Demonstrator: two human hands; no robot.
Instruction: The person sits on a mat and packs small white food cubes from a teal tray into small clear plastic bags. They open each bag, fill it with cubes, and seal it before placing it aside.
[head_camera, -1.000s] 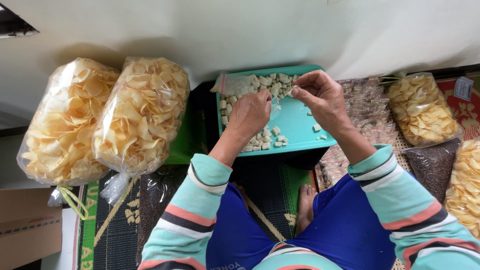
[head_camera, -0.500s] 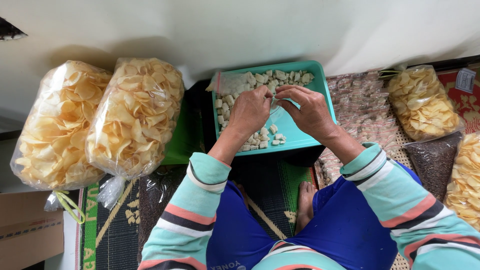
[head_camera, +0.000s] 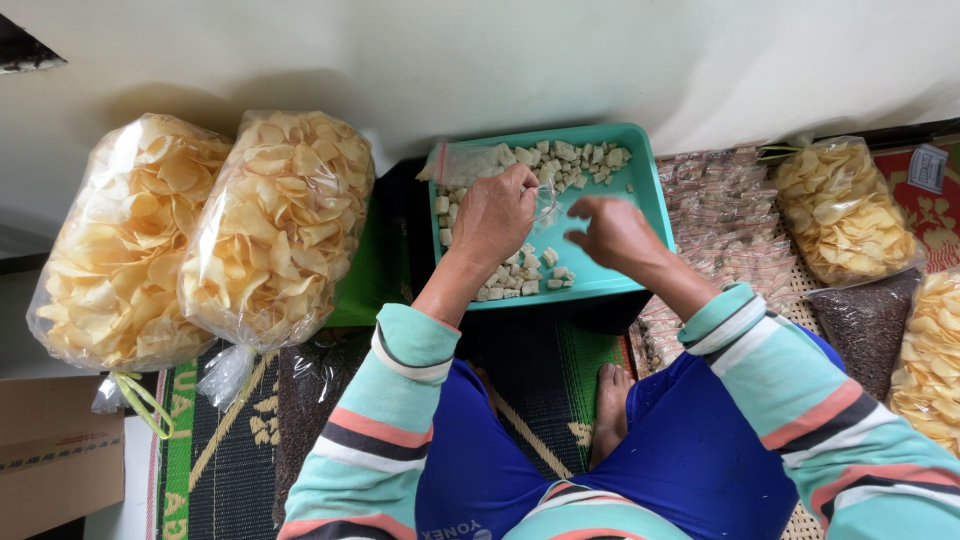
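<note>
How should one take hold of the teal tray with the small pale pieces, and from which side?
Grip the teal tray by its raised rim at the two short ends, one hand on each, coming from above. It is shallow and lies flat with loose pale pieces inside, so a level, two-ended lift probably suits it. The left hand and right hand are over its middle now.

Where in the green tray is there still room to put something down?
The tray is bare along its right side, right of the right hand. Small cubes crowd its top and left, where the left hand works. Chip bags fill the floor left.
</note>
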